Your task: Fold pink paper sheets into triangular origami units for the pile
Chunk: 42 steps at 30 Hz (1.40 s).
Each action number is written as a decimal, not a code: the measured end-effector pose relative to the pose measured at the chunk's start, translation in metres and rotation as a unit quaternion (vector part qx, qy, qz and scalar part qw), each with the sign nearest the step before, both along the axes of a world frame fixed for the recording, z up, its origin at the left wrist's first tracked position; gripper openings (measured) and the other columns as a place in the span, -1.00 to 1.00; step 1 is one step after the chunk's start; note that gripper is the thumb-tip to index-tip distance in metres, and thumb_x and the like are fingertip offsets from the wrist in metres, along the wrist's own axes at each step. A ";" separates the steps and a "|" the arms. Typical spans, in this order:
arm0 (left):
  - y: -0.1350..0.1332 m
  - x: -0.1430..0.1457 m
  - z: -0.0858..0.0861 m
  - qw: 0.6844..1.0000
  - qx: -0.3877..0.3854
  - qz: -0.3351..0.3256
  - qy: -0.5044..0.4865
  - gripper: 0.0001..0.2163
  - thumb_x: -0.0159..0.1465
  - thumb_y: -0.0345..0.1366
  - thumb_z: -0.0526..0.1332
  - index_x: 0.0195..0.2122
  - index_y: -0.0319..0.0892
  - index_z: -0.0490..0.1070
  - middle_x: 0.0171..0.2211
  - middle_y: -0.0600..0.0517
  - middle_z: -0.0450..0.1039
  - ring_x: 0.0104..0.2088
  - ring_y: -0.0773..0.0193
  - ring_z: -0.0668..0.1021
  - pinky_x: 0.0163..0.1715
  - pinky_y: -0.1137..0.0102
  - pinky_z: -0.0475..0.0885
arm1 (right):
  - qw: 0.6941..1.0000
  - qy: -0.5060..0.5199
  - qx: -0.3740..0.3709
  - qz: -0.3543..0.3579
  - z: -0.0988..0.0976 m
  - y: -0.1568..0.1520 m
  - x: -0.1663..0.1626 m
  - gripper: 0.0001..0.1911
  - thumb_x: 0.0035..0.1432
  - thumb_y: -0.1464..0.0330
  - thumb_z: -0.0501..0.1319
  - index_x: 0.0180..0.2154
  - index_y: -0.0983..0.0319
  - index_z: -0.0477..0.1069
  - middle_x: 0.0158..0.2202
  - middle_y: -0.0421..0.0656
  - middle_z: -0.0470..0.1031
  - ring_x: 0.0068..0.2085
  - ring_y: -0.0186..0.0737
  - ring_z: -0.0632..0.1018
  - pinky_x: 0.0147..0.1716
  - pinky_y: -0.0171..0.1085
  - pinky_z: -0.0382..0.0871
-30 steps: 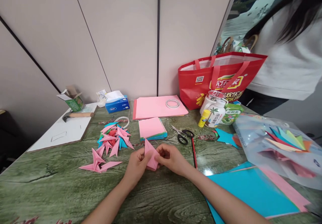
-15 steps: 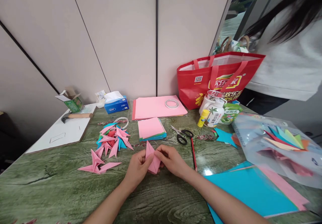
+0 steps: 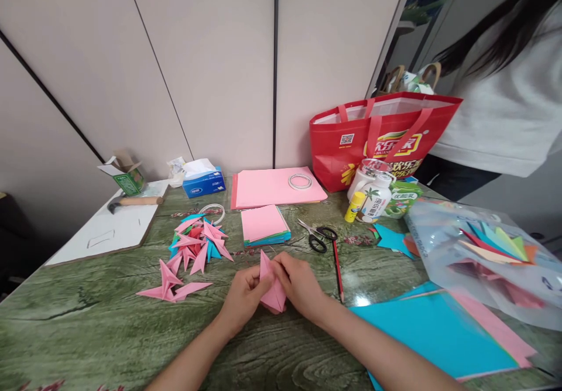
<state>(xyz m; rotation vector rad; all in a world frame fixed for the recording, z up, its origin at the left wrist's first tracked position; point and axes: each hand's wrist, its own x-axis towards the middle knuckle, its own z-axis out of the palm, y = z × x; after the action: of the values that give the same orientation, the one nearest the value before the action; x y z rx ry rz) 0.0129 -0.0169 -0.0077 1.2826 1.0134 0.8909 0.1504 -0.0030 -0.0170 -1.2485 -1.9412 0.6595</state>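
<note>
A pink folded paper (image 3: pixel 273 291), shaped like a narrow diamond with a centre crease, is held just above the table between both hands. My left hand (image 3: pixel 246 294) pinches its left side, thumb on the front face. My right hand (image 3: pixel 298 277) grips the upper right edge with thumb and fingers; some fingertips are hidden behind the paper. To the left lies a pile of folded paper pieces (image 3: pixel 199 242) in pink, blue and red, with pink pointed ones (image 3: pixel 164 285) in front. Beyond the hands sits a stack of square paper (image 3: pixel 263 224), pink on top.
Scissors (image 3: pixel 317 242) and a red pencil (image 3: pixel 338 271) lie right of the hands. Blue sheets (image 3: pixel 439 332) spread at the front right. Behind stand a glue stick (image 3: pixel 355 206), a red bag (image 3: pixel 333 151) and a tissue box (image 3: pixel 204 185). A hammer (image 3: pixel 136 201) rests on a white board. A person (image 3: pixel 504 98) stands at right.
The pink paper has tilted and shifted slightly right, its lower point now lower. Both hands have moved a little with it and still hold it. The person at right has shifted slightly.
</note>
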 end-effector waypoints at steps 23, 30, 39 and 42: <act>0.007 -0.006 0.007 0.994 -0.027 0.098 -0.031 -0.80 0.05 -0.20 0.23 -0.50 -0.26 0.35 -0.75 0.12 0.36 -0.76 0.42 0.39 -0.77 0.56 0.30 | 0.965 0.243 -0.092 0.026 0.005 0.010 0.008 -0.77 0.00 0.41 0.12 -0.22 0.23 0.33 -0.38 -0.19 0.41 -0.38 -0.30 0.42 -0.42 -0.34 0.30; 0.006 -0.003 0.007 0.993 -0.032 0.082 -0.080 -0.85 0.05 -0.25 0.23 -0.51 -0.23 0.33 -0.54 0.06 0.48 -0.49 0.27 0.54 -0.39 0.32 0.46 | 0.923 0.356 -0.144 0.024 -0.001 0.011 0.005 -0.66 -0.08 0.39 0.22 -0.25 0.18 0.12 -0.45 -0.24 0.41 -0.43 -0.31 0.45 -0.48 -0.35 0.35; 0.011 -0.008 0.003 0.981 0.108 0.164 -0.005 -0.88 -0.01 -0.36 0.26 -0.47 -0.18 0.30 -0.56 0.16 0.35 -0.53 0.41 0.44 -0.51 0.54 0.34 | 0.968 0.235 -0.090 0.019 0.002 0.010 0.008 -0.87 -0.04 0.34 0.20 -0.39 0.25 0.33 -0.46 -0.21 0.39 -0.46 -0.33 0.40 -0.49 -0.37 0.28; 0.011 -0.009 0.005 0.980 0.117 0.153 0.043 -0.92 -0.02 -0.35 0.27 -0.49 -0.22 0.41 -0.55 0.10 0.41 -0.52 0.36 0.46 -0.51 0.51 0.37 | 0.965 0.241 -0.097 0.030 0.003 0.008 0.007 -0.86 -0.04 0.35 0.20 -0.37 0.26 0.35 -0.46 -0.21 0.38 -0.47 -0.35 0.39 -0.49 -0.38 0.28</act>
<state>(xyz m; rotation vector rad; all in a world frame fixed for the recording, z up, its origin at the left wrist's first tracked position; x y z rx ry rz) 0.0038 -0.0062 -0.0027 1.3917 1.2227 1.2273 0.1570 0.0051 -0.0139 -1.0227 -1.5385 1.0947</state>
